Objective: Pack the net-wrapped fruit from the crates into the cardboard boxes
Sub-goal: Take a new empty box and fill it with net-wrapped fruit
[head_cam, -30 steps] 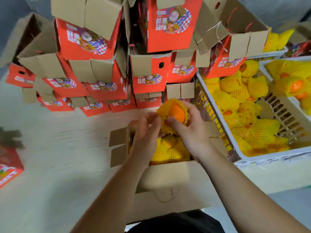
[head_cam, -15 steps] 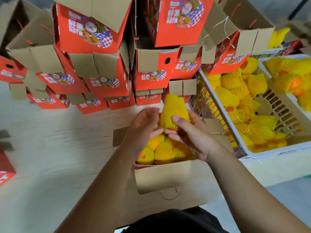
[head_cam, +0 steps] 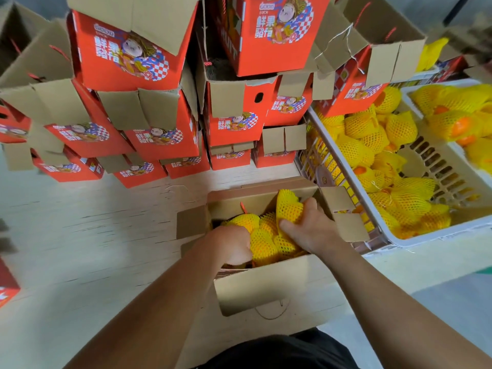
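Right hand [head_cam: 311, 230] fingers grip netted fruit [head_cam: 288, 209] inside open box [head_cam: 266, 286]; left hand [head_cam: 231, 243] fingers hidden.

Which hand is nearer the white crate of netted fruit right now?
Right. The right hand grips a netted fruit in the open box, on the white crate's side; the left hand sits at the box's far side.

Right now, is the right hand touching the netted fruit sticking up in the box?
Touching: the head view shows the right hand gripping the netted fruit.
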The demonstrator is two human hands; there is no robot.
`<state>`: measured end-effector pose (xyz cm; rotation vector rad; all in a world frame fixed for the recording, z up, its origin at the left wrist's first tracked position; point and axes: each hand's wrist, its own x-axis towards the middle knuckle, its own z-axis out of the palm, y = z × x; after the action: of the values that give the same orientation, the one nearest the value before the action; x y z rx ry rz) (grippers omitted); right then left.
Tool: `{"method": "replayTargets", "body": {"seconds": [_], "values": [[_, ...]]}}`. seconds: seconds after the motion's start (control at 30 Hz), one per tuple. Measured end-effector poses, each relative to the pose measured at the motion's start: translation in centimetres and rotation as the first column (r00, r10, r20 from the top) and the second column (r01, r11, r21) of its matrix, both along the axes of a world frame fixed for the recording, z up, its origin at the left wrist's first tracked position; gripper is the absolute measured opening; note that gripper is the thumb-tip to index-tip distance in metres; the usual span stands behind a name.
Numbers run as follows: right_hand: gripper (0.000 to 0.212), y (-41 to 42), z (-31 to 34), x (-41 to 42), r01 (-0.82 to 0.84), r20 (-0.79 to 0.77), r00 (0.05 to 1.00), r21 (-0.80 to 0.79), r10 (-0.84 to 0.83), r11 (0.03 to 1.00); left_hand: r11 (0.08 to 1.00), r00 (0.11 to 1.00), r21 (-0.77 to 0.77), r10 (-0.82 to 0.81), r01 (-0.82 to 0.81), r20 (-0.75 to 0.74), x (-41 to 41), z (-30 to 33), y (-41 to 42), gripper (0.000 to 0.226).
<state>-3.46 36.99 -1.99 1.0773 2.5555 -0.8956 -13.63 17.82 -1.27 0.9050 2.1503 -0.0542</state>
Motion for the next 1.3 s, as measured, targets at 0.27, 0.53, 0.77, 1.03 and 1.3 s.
{"method": "replayTargets", "body": {"seconds": [0.27, 0.53, 0.77, 1.03, 1.3], "values": [[0.063, -0.4, -0.5, 1.0, 0.051, -0.124, 0.991, 0.065, -0.042, 0.997, 0.976, 0.846, 0.112, -0.104, 0.188, -0.522, 1.2, -2.7, 0.4, 0.049], [0.063, -1.4, -0.7, 1.8, 0.073, -0.218, 0.975, 0.137, -0.041, 0.988, 0.987, 0.821, 0.158, 0.124, -0.042, -0.558, 1.2, -1.9, -0.9, 0.042], [0.065, -5.3, 0.7, -1.2, -0.096, -0.322, 0.945, -0.112, 0.055, 0.989, 0.607, 0.774, 0.748, 0.598, -0.269, -0.207, 1.5, -0.2, -1.4, 0.014], [0.042, -8.1, -0.7, -3.5, -0.351, -0.186, 0.916, 0.054, 0.355, 0.935, 0.812, 0.711, 0.515, 0.532, -0.275, -0.46, 0.7, -0.1, -2.2, 0.022], [0.008, -1.7, 2.3, -0.4, -0.194, -0.585, 0.81, -0.326, -0.036, 0.925, 0.382, 0.797, 0.877, 0.604, -0.293, 0.004, 3.6, 2.0, 4.4, 0.021]]}}
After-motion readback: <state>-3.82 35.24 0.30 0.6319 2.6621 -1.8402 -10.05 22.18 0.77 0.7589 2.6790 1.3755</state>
